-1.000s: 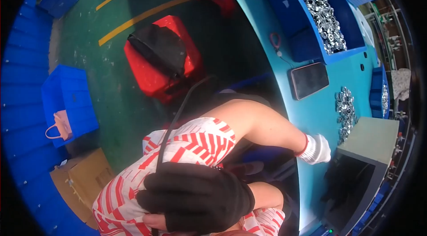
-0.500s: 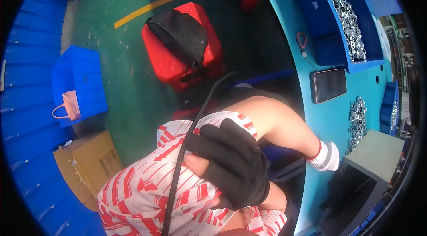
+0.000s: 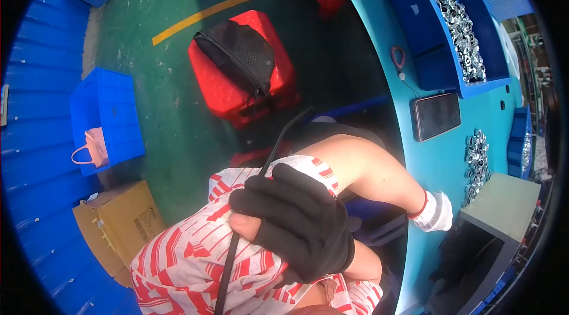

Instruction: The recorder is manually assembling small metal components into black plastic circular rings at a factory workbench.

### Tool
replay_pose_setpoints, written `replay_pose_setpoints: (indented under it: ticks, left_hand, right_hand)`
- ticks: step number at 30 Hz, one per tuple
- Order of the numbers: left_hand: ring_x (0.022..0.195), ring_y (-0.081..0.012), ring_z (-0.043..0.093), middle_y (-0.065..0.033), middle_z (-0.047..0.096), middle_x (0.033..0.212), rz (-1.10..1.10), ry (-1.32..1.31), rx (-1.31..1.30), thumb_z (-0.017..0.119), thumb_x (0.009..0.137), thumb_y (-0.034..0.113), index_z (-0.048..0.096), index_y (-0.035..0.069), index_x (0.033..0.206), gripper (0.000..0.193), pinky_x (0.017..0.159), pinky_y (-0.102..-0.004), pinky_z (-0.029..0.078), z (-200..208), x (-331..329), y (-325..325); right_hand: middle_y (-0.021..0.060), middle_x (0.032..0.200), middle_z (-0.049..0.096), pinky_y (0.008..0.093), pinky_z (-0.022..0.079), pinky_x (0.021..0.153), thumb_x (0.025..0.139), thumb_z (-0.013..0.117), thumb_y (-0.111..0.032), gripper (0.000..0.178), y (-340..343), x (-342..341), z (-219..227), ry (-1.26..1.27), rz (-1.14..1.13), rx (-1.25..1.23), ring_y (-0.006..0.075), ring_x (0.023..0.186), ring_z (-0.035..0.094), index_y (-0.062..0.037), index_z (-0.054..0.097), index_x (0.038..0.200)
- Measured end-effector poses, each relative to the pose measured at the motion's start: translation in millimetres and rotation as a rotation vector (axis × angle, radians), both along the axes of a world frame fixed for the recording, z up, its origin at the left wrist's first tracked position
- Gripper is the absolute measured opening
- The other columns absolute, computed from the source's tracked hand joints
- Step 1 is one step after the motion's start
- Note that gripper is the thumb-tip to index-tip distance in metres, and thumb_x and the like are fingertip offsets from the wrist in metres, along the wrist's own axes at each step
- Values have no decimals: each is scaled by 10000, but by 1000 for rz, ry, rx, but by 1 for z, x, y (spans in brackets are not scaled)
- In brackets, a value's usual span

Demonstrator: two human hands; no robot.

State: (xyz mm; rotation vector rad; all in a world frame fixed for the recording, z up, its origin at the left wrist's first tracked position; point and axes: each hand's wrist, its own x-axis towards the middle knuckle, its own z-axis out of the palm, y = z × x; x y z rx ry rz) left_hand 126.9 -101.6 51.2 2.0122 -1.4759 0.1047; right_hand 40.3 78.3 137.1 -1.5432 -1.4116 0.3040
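My right hand (image 3: 296,220), in a black glove with a bare thumb tip, is curled in front of my red-and-white patterned shirt (image 3: 184,255). Its fingers lie over a long, thin black cord (image 3: 228,267), closed round it. Above the hand, the cord's upper stretch slants up and right; the lower stretch hangs along the shirt. My left arm reaches right to the turquoise table (image 3: 427,164). My left hand (image 3: 435,213), white-gloved, rests at the table beside a grey-topped box (image 3: 504,202); its fingers are hidden. Shiny metal rings (image 3: 476,164) lie in a row beyond it.
A blue bin (image 3: 424,30) of metal parts and a dark phone (image 3: 437,116) are on the table. Left of it stands a red stool (image 3: 216,86) bearing a black mesh bag (image 3: 240,57). A blue crate (image 3: 121,116) with a pink bag and a cardboard box (image 3: 133,220) stand along the blue wall.
My right hand has shifted slightly left, and its fingers now cover the cord, which was in front of the fingertips. The cord's upper part bends more. My left hand stays put.
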Motion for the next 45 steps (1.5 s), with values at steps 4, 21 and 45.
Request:
replay_pose_setpoints:
  ticks: [4,21,45]
  left_hand:
    - [658,-329,664,-122,667,672,-15,-8,-10,653,626,109,697,54,705,106,474,-424,482,-2,0,0]
    - [661,-322,664,-114,668,672,-39,22,10,651,628,111,697,52,703,106,471,-418,479,3,-1,-3]
    - [807,-330,616,-130,612,860,-135,221,-62,521,841,104,508,110,1027,186,676,-425,495,13,11,28]
  right_hand:
    - [198,1238,555,499,358,1030,517,746,-361,856,2,0,0,8,-32,22,365,1158,534,5,517,1256]
    - [192,1167,593,478,400,1001,508,723,-246,731,0,-6,0,36,-120,59,345,1097,574,2,581,1182]
    - [184,1071,590,438,491,808,930,499,-308,403,-62,4,-24,-68,-378,224,336,985,590,43,560,1117]
